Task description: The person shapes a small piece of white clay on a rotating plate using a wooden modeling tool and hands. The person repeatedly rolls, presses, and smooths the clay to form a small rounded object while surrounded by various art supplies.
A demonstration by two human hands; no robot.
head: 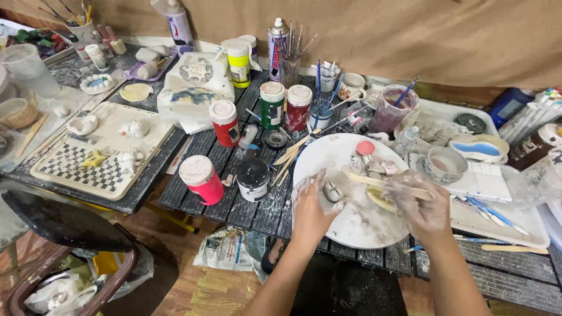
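While the left hand [309, 206] pinches a small grey clay piece [332, 191] on the round white board [351, 225], the right hand [418, 205] grips a wooden stick [383, 183]. Clay looks light, soft, fragile; hold its edges gently.

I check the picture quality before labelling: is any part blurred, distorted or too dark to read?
Head view: right hand smeared by motion blur, its wooden stick soft; left hand sharper; table edges bow from wide-lens distortion; floor under the table dark; lighting even, no strong glare.
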